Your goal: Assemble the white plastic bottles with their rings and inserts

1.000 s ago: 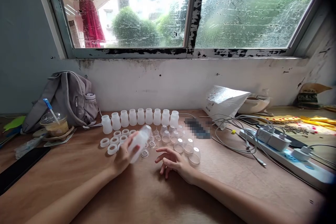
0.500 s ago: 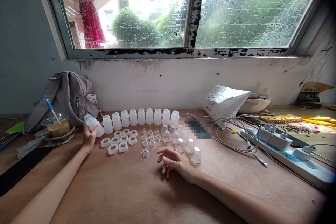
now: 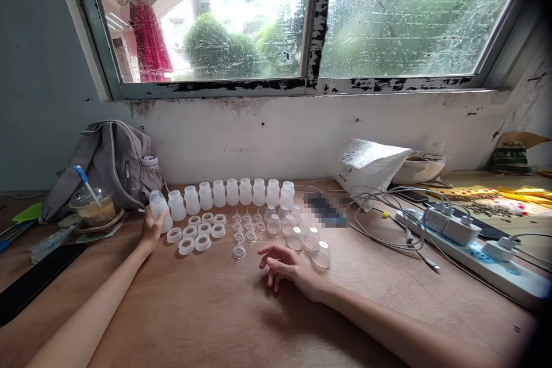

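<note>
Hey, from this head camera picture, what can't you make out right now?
Head view: lower left of the held bottle, covered by the left grip.
Head view: what the dark patch is, blurred into blocks.
Head view: print on the white bag, too small to read.
Head view: one end of the black slab, cut off by the left edge.

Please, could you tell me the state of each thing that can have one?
Held bottle: covered
Left hand: closed around that bottle
Right hand: empty, fingers half curled
Row bottles: uncovered, upright
White rings: loose, lying flat
Small clear pieces: loose
Clear domes: loose
Drink cup: lidded, straw in
Power strip: plugs inserted
</note>
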A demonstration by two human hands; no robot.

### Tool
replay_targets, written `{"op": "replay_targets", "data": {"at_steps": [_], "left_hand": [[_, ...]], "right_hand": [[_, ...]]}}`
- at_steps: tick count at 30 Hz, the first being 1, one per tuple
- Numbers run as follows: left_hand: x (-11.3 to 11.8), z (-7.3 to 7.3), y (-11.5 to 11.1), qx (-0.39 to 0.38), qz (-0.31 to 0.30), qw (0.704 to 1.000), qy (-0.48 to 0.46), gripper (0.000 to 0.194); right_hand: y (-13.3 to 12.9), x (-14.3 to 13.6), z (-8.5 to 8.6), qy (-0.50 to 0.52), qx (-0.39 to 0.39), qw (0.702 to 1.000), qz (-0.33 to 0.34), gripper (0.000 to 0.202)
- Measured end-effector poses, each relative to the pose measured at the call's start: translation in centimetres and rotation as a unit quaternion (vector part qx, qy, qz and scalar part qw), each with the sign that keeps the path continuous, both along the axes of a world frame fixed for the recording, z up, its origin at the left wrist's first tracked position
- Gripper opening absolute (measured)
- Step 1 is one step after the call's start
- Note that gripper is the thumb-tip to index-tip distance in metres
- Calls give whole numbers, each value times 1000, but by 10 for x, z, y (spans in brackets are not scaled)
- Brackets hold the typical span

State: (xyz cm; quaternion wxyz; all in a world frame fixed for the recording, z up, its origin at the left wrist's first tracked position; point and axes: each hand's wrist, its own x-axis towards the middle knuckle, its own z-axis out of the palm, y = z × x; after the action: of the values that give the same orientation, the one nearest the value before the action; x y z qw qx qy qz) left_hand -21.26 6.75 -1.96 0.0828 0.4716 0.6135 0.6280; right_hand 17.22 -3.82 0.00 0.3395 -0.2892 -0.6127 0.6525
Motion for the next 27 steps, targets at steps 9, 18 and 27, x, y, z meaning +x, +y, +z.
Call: {"op": "replay_targets", "data": {"at_steps": [9,18,27], "left_hand": [[9,10,-12,128,67,983,113,60],[61,25,-45,67,-270,790,546,11],[95,21,-58,101,-284,744,597,12]], "right_hand": [[0,0,-1,-1,0,1000,0,33],[1,0,-3,5,-2,1000,-21,32],[1,0,-3,4,3,1000,-19,33]]}}
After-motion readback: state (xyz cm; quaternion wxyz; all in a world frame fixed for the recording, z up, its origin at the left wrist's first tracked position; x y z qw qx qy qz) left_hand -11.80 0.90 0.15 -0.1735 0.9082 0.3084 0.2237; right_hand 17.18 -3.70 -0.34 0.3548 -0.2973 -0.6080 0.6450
